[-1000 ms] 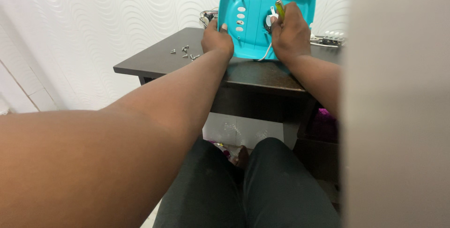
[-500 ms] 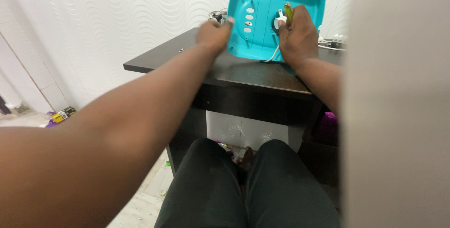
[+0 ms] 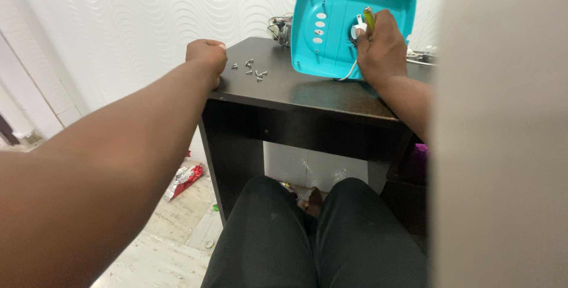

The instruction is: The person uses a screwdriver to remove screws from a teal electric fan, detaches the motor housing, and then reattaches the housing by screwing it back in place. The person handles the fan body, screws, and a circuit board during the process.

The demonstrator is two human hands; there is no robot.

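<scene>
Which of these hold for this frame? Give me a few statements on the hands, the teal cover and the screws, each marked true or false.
1. The right hand holds a green-handled tool against the teal cover. True.
2. The left hand grips the teal cover. False: it is a closed fist at the table's left edge.
3. Loose screws lie on the table beside the left hand. True.
4. The cover lies flat. False: it stands tilted up.

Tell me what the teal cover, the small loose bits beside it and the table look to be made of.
Teal cover: likely moulded plastic, smooth, with rounded corners and a formed rim. Loose screws: probably metal, silvery glints. Table: dark brown with a slight sheen, seemingly laminated board or wood; can't tell which.
</scene>
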